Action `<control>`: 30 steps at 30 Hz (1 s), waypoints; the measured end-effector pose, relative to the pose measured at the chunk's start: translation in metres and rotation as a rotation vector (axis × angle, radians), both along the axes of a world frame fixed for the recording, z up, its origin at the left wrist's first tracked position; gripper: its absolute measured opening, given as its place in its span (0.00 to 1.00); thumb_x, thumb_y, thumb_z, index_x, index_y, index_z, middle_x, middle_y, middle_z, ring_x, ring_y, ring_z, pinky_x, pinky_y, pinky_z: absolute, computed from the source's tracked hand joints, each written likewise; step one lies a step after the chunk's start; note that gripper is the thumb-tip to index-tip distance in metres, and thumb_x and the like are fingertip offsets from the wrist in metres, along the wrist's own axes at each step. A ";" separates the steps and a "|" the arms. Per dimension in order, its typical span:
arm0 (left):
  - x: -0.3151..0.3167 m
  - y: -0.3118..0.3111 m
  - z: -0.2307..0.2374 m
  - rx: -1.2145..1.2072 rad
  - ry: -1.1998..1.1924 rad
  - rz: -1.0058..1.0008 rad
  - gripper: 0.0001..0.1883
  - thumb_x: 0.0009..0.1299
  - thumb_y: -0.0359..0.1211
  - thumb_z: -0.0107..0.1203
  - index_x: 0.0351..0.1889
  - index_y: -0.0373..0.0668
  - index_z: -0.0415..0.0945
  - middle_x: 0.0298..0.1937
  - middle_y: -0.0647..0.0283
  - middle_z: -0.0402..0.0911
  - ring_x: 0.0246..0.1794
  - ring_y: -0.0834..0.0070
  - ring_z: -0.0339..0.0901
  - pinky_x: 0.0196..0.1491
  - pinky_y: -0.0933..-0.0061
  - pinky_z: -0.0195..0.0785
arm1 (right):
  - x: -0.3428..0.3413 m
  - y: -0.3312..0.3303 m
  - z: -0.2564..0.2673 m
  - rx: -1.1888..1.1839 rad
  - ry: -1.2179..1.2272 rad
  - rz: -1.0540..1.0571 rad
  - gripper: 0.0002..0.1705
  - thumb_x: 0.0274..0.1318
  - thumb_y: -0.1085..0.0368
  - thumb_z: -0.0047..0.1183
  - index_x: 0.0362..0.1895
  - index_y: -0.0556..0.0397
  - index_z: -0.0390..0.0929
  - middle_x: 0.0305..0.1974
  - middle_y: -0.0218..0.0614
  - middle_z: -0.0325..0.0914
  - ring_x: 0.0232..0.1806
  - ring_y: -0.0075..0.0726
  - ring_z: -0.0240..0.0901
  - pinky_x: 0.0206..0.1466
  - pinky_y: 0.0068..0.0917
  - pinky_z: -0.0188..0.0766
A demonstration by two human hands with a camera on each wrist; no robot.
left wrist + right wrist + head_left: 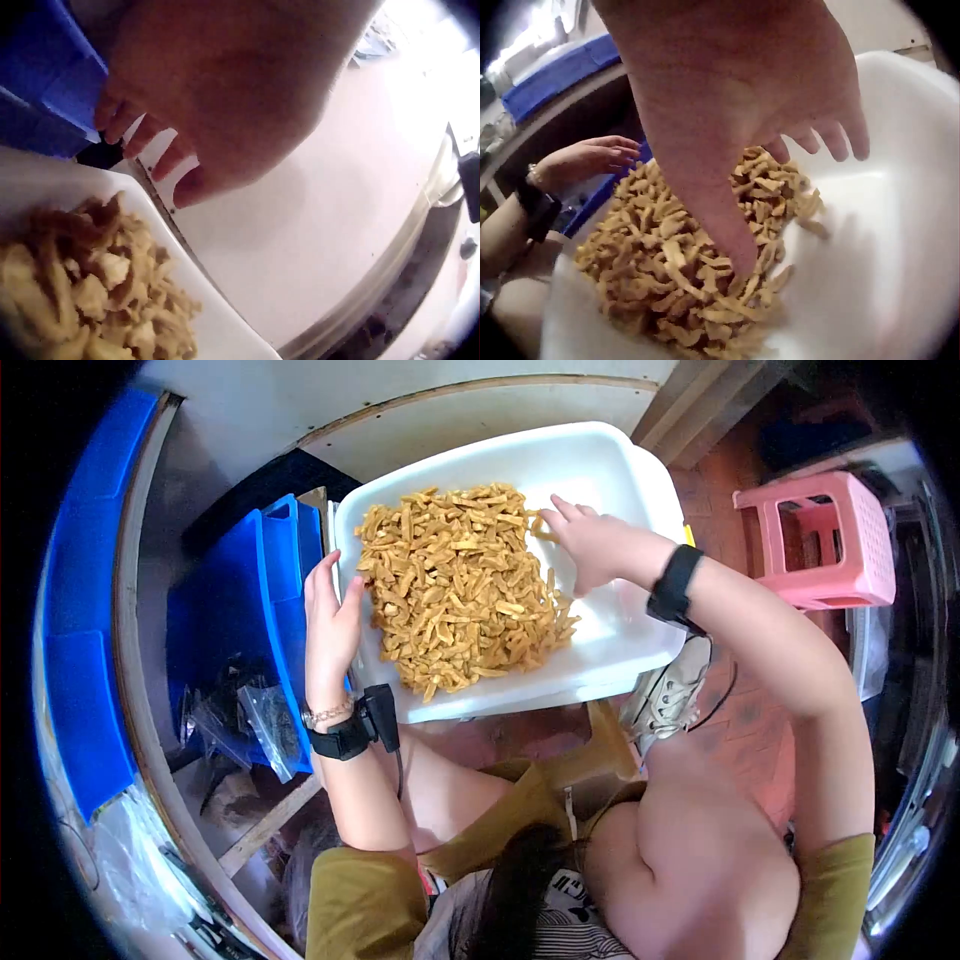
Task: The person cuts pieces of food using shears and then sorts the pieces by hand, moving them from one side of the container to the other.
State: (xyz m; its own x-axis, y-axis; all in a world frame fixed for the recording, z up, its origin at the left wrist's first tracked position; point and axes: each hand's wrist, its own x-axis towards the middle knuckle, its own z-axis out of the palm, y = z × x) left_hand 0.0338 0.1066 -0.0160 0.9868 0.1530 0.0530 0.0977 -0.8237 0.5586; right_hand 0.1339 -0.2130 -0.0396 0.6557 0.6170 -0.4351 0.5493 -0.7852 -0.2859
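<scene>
Flanking 1 strip pile [450, 590] in a white tub [600, 460] with left hand [332, 625] and right hand [596, 546] open, gripping nothing, perhaps containing it.

The wide white tub [620, 650] is smooth plastic with a glossy sheen. The tan strips [460, 590] heaped in it look matt and rough. Upper right in the head view, the pink stool [870, 550] is smooth plastic. The blue bins [285, 590] at left are plastic with a slight shine; the bags [268, 725] near them are clear, crinkled, glossy plastic. The olive sleeve [365, 905] is matt cloth.
</scene>
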 end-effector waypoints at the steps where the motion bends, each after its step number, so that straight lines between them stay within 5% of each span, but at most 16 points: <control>1: -0.003 0.004 -0.008 -0.067 0.012 0.063 0.22 0.71 0.35 0.49 0.61 0.36 0.64 0.60 0.45 0.66 0.63 0.53 0.63 0.65 0.63 0.55 | 0.006 0.007 -0.006 -0.064 0.026 0.002 0.62 0.28 0.62 0.71 0.70 0.56 0.46 0.71 0.58 0.44 0.69 0.62 0.51 0.66 0.46 0.59; 3: -0.007 0.008 -0.019 -0.176 0.073 0.142 0.27 0.72 0.38 0.48 0.65 0.33 0.58 0.62 0.42 0.64 0.65 0.52 0.60 0.67 0.63 0.52 | 0.015 0.018 -0.016 -0.186 0.056 0.039 0.70 0.30 0.60 0.72 0.73 0.53 0.35 0.72 0.57 0.40 0.72 0.62 0.45 0.68 0.45 0.58; 8: -0.002 0.009 -0.016 -0.226 0.095 0.078 0.33 0.74 0.44 0.46 0.67 0.29 0.53 0.66 0.38 0.60 0.68 0.49 0.56 0.69 0.61 0.49 | 0.020 0.032 -0.049 -0.163 0.205 -0.067 0.70 0.31 0.64 0.70 0.72 0.58 0.31 0.69 0.61 0.48 0.71 0.62 0.47 0.68 0.41 0.57; 11: 0.002 0.009 -0.020 -0.285 0.081 0.085 0.35 0.74 0.47 0.45 0.67 0.28 0.51 0.65 0.36 0.60 0.67 0.48 0.59 0.69 0.62 0.49 | 0.002 0.024 -0.075 0.176 0.193 -0.130 0.61 0.35 0.66 0.64 0.70 0.65 0.36 0.62 0.62 0.59 0.62 0.65 0.58 0.65 0.42 0.60; 18: -0.002 -0.004 -0.014 -0.164 0.134 0.089 0.35 0.74 0.47 0.45 0.68 0.29 0.50 0.65 0.34 0.60 0.66 0.45 0.60 0.66 0.58 0.55 | -0.052 0.013 -0.044 -0.039 0.197 0.061 0.61 0.29 0.65 0.67 0.68 0.64 0.42 0.56 0.57 0.58 0.58 0.63 0.61 0.59 0.42 0.67; 20: -0.002 -0.007 -0.013 -0.121 0.162 0.134 0.35 0.74 0.48 0.44 0.68 0.29 0.50 0.65 0.34 0.60 0.64 0.44 0.62 0.65 0.58 0.56 | -0.045 0.024 -0.044 -0.005 0.192 -0.110 0.62 0.25 0.62 0.69 0.67 0.61 0.45 0.58 0.56 0.54 0.58 0.64 0.59 0.60 0.43 0.66; 24: -0.001 -0.003 -0.014 -0.215 0.097 0.136 0.36 0.73 0.49 0.43 0.67 0.29 0.51 0.64 0.35 0.62 0.64 0.44 0.62 0.65 0.59 0.56 | -0.038 0.035 -0.048 -0.098 0.141 -0.053 0.58 0.27 0.62 0.69 0.65 0.59 0.47 0.58 0.56 0.55 0.57 0.63 0.60 0.58 0.44 0.67; 30: -0.001 0.003 -0.024 -0.187 0.143 0.129 0.37 0.73 0.51 0.42 0.69 0.32 0.49 0.64 0.35 0.62 0.61 0.41 0.65 0.61 0.54 0.60 | -0.046 0.033 -0.058 -0.176 0.533 -0.203 0.53 0.33 0.61 0.67 0.63 0.60 0.49 0.56 0.56 0.55 0.58 0.63 0.59 0.59 0.43 0.66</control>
State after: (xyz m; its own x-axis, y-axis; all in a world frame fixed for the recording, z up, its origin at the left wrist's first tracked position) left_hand 0.0329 0.1097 -0.0402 0.9538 0.2724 -0.1265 0.2843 -0.6829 0.6729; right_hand 0.0875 -0.1804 -0.0973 0.4162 0.3905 -0.8211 0.1994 -0.9203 -0.3365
